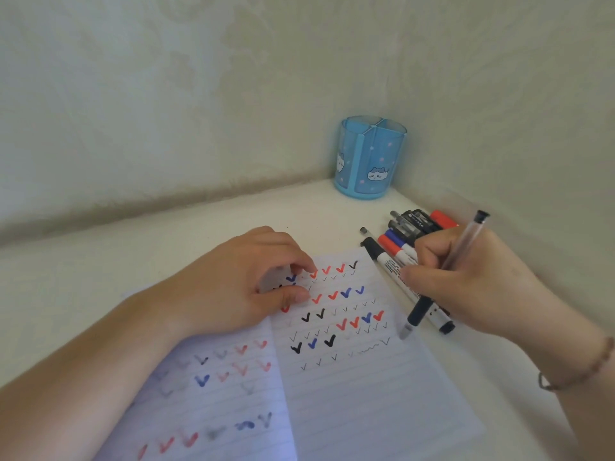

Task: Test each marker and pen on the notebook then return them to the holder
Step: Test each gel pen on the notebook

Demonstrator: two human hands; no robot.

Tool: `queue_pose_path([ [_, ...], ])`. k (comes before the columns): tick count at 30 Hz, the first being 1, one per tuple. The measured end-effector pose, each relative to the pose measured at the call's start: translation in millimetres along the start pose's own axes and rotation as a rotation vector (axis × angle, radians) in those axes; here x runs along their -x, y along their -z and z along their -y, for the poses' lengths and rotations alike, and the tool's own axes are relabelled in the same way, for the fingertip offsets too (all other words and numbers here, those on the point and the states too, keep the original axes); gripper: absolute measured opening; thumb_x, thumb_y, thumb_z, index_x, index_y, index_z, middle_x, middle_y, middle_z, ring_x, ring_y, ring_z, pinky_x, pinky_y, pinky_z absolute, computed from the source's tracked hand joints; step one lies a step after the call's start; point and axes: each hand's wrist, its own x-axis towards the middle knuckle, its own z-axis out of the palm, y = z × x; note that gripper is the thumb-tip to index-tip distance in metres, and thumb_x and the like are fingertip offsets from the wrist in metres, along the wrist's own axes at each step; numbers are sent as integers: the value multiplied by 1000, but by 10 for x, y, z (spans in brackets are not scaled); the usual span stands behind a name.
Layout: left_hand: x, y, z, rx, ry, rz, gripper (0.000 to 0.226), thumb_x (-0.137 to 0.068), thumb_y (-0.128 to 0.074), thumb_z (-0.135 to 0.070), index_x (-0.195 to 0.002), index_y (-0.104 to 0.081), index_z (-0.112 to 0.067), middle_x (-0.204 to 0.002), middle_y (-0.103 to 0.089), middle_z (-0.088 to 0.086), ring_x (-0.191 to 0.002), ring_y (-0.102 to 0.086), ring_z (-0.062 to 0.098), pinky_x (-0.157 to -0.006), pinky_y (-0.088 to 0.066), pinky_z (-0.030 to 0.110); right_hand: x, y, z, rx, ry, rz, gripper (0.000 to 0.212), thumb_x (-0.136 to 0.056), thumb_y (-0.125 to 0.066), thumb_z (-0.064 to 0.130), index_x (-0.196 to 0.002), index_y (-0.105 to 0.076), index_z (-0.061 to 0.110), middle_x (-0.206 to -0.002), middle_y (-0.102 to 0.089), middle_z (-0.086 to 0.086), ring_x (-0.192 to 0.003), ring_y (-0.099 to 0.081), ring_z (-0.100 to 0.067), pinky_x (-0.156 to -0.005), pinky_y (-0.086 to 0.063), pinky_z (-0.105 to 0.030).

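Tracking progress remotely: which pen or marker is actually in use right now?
The clear-barrelled pen, pinched in the right hand, tip at the notebook page. The rest lie loose on the table.

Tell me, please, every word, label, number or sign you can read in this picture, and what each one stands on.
No text can be read.
White marker barrel: small black print, too blurred to read.
Black marker in the pile: white print, too small to read.
Notebook: only hand-drawn ticks and one squiggle in red, blue and black, no words or numbers.
Blue holder: cartoon cat pictures, no lettering.
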Motion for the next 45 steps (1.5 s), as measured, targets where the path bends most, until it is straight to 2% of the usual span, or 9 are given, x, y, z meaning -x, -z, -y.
queue_pose_path([
  [6,-6,-5,11,9,5,-10,34,-84,-54,-59,-108,-64,-37,-101,-60,-23,-103,-53,3,-90,-41,21,-22,-2,-42,23,-8,-11,48,-76,-65,2,-40,-36,14,-36,-28,6,-33,-27,-8,-35,-27,-17],
  [14,6,115,191,45,99,-117,33,-82,-57,-55,-105,-68,-34,-95,-64,-19,-97,-58,10,-87,-45,25,37,-118,-4,159,156,104,44,-80,-70,43,-51,-49,18,-43,-47,4,-40,-37,-6,-41,-35,-20],
  [19,27,113,220,49,194,-194,38,-84,-68,-39,-122,-60,-34,-98,-62,-20,-94,-54,7,-88,-42,18,34,-225,-12,69,249,28,54,-76,-47,68,-56,-52,18,-48,-51,4,-44,-42,-5,-46,-35,-20],
  [23,124,162,164,-26,239,-190,44,-89,-68,-26,-129,-54,-36,-105,-60,-19,-96,-51,4,-88,-39,15,73,-274,74,-209,259,-18,49,-83,-39,56,-63,-47,13,-48,-58,-2,-42,-46,-3,-51,-38,-12],
  [26,335,351,207,-115,295,-169,34,-89,-67,-27,-122,-60,-34,-106,-61,-16,-96,-53,7,-91,-44,25,84,-275,133,-217,230,-108,50,-86,-36,56,-64,-39,11,-45,-44,2,-42,-40,-10,-46,-42,-27],
  [31,1463,846,354,-217,500,-239,29,-91,-66,-27,-120,-63,-27,-114,-61,-13,-108,-54,13,-90,-43,24,107,-289,331,-135,174,22,45,-91,-29,59,-72,-39,19,-60,-43,5,-56,-41,-16,-67,-56,-55],
  [34,2434,1200,359,-375,640,-231,32,-92,-59,-37,-123,-62,-26,-127,-59,-9,-120,-50,14,-102,-36,26,194,-499,599,-119,267,143,27,-102,-36,26,-81,-47,40,-76,-53,2,-69,-51,-24,-72,-51,-42],
  [39,3840,1573,224,-510,948,-282,57,-87,-39,-59,-132,-56,-29,-147,-48,-4,-133,-44,24,-109,-33,40,419,-1207,1481,-97,578,139,22,-92,-57,19,-91,-59,41,-88,-67,18,-80,-62,-9,-65,-42,-12],
  [45,4698,1734,340,-566,1241,-146,50,-102,-23,-51,-150,-27,-37,-162,-18,-5,-148,-18,22,-119,-14,46,1063,-2333,2381,114,982,289,9,-86,-64,32,-87,-56,32,-74,-59,11,-72,-58,-12,-60,-46,-31],
])
